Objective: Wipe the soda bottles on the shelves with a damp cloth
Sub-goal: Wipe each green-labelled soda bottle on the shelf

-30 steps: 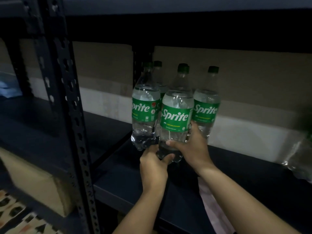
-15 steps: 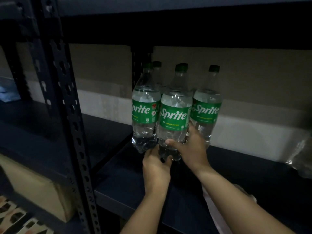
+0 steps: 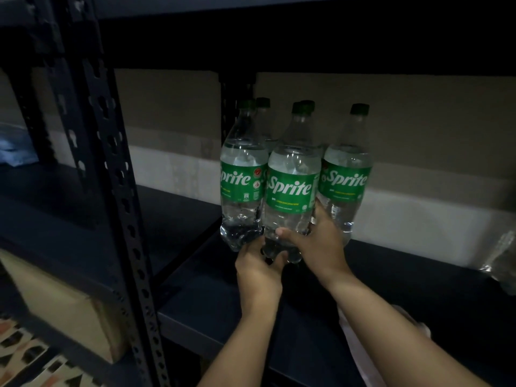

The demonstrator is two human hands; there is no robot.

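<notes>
Right fingers: thumb lies across the front of the middle Sprite bottle (image 3: 290, 199) just under its label; the other fingers curl round its right side, out of view behind the bottle.
Right hand (image 3: 321, 244): grips the lower body of the middle Sprite bottle from the right.
Left fingers: curled up around the base of the same bottle; fingertips hidden beneath it.
Left hand (image 3: 258, 270): holds the bottle's base from the front-left, just beside the right hand.
Middle Sprite bottle: upright, front of the cluster, base at the hands, above the dark shelf (image 3: 217, 311).
Left Sprite bottle (image 3: 241, 188): upright, touching the middle one.
Right Sprite bottle (image 3: 344, 180): upright, just behind the right hand.
Rear bottles: green caps (image 3: 263, 102) show behind the front row; bodies mostly hidden.
Cloth (image 3: 353, 339): pale, lies on the shelf under the right forearm, partly covered.
Upright post (image 3: 122, 208): perforated, dark, left of the bottles.
Cardboard box (image 3: 69, 311): on the lower shelf, left.
</notes>
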